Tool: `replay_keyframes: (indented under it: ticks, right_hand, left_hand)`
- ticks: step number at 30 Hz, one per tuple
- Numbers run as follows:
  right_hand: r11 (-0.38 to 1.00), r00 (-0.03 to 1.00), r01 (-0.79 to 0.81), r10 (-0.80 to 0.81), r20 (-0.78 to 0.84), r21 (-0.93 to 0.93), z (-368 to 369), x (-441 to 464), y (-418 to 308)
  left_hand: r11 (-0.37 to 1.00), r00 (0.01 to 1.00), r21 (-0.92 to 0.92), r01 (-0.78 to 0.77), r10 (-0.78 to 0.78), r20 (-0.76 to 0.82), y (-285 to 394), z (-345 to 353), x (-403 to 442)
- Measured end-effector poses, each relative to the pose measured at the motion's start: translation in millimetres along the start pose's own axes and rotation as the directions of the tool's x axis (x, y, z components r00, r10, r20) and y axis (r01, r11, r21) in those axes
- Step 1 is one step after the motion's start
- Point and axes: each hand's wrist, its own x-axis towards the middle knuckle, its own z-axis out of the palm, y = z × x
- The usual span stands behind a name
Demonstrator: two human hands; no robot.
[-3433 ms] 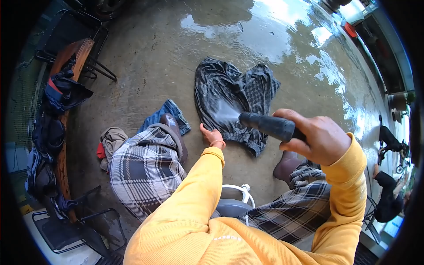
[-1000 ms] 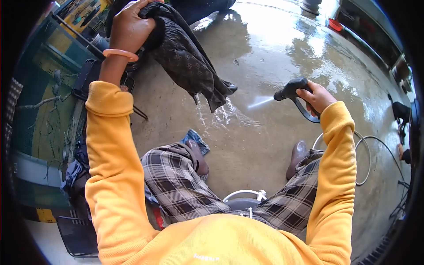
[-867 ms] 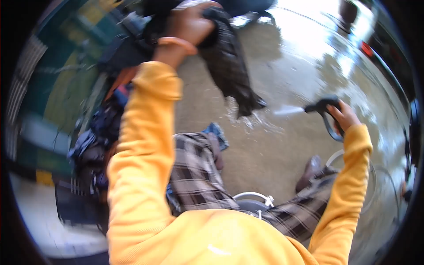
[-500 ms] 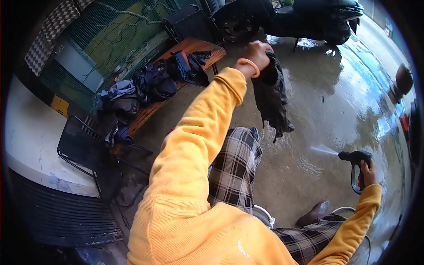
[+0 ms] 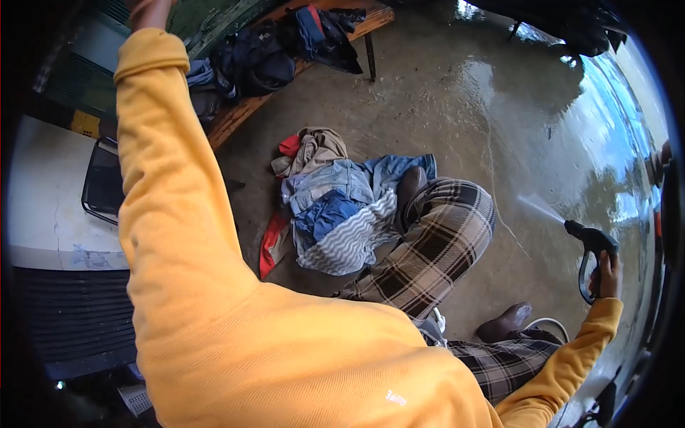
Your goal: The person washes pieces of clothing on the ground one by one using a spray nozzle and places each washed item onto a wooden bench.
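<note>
My right hand [image 5: 610,277] is wrapped round a black hose spray gun [image 5: 591,244]. A fan of water leaves its nozzle toward the upper left, over the wet floor. My left hand [image 5: 148,13] is raised at the top left edge, where the frame cuts off its fingers; whatever it holds is out of sight. Below my left arm, a heap of clothes lies on the floor: faded denim [image 5: 332,182], a zigzag-striped cloth [image 5: 346,239], a beige garment [image 5: 323,148] and a red piece [image 5: 272,239]. My foot is beside the heap.
Dark clothes [image 5: 253,60] are piled on a wooden bench [image 5: 374,20] at the upper left. A black folding chair [image 5: 102,178] stands by the white wall [image 5: 46,207]. Part of a scooter [image 5: 571,25] shows at the top right. A pale hose [image 5: 553,324] curves near my other foot.
My left hand has swung far up and left, taking the dark wet garment out of view. My view has shifted, revealing the clothes heap. The right hand still sprays water.
</note>
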Motion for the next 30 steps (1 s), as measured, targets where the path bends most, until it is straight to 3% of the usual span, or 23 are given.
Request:
replay_keyframes:
  ticks: [1,2,4,6,8,9,10,12,15,18,19,22,23,24,26,28,30]
  right_hand:
    - [1.000,1.000,0.005,-0.005,-0.010,0.000,4.2,-0.9,-4.3]
    - [1.000,1.000,0.008,-0.008,-0.019,-0.001,7.8,-2.3,-8.7]
    - [0.999,1.000,-0.016,0.015,-0.012,-0.032,12.3,-1.5,-11.5]
    - [0.999,0.998,0.019,-0.021,-0.061,-0.030,12.4,2.4,0.0]
    - [0.999,0.998,0.025,-0.028,-0.057,-0.049,12.7,3.9,1.2]
    - [0.997,0.998,0.051,-0.054,-0.039,-0.056,7.9,9.2,11.1]
    - [0.995,0.997,0.077,-0.079,-0.018,-0.063,2.7,12.9,19.2]
    - [0.996,0.998,0.055,-0.055,0.004,-0.067,-1.5,14.3,26.4]
    - [0.996,0.999,0.038,-0.036,0.030,-0.078,0.9,8.6,18.2]
    - [0.996,0.999,0.034,-0.032,0.028,-0.082,6.1,6.7,19.2]
    - [0.996,1.000,0.021,-0.021,0.012,-0.082,5.4,7.4,21.7]
    - [0.996,0.999,0.052,-0.052,0.009,-0.071,-3.4,9.6,31.1]
    - [0.997,0.999,0.046,-0.046,0.000,-0.066,-5.5,7.3,33.1]
    - [0.998,0.999,0.035,-0.036,-0.017,-0.056,-7.5,6.7,33.6]
    - [0.999,0.998,0.039,-0.040,-0.042,-0.021,-7.2,6.0,34.5]
    - [0.995,0.991,0.098,-0.100,-0.093,-0.026,-5.1,0.9,33.0]
    - [0.997,0.993,0.081,-0.079,-0.084,0.014,-5.7,-1.6,32.9]
  left_hand:
    - [0.996,0.992,-0.054,0.072,-0.066,0.111,-7.4,-10.8,-34.0]
    - [0.985,0.949,0.004,0.170,-0.165,0.268,-2.6,-26.4,-73.6]
    - [0.925,0.837,0.379,0.019,-0.223,0.501,-5.7,-58.2,-168.5]
    - [0.971,0.696,0.087,0.225,-0.223,0.682,25.2,-98.5,-269.3]
    - [0.893,0.416,0.010,0.450,-0.220,0.882,73.3,-152.4,-363.9]
    - [0.826,0.264,0.039,0.562,-0.224,0.938,92.3,-180.9,-413.6]
    - [0.775,0.049,0.160,0.611,-0.238,0.970,113.6,-210.7,-449.1]
    - [0.701,-0.278,0.400,0.590,-0.289,0.916,140.3,-267.7,-504.8]
    - [0.809,-0.541,0.550,0.206,-0.374,0.753,166.0,-323.6,-524.0]
    - [0.855,-0.621,0.508,0.103,-0.344,0.705,168.2,-350.1,-545.9]
    - [0.892,-0.543,0.434,0.123,-0.306,0.782,165.6,-356.5,-552.5]
    - [0.865,-0.460,0.431,0.258,-0.282,0.842,159.5,-338.0,-531.5]
    - [0.877,-0.322,0.361,0.316,-0.259,0.911,157.6,-331.9,-521.6]
    - [0.881,-0.315,0.352,0.316,-0.252,0.915,158.7,-323.2,-505.7]
    - [0.827,-0.174,0.297,0.477,-0.243,0.954,161.4,-299.7,-476.8]
    - [0.436,-0.235,0.350,0.829,-0.296,0.926,171.2,-269.5,-462.5]
    - [0.371,-0.182,0.214,0.903,-0.119,0.976,188.7,-219.1,-434.9]
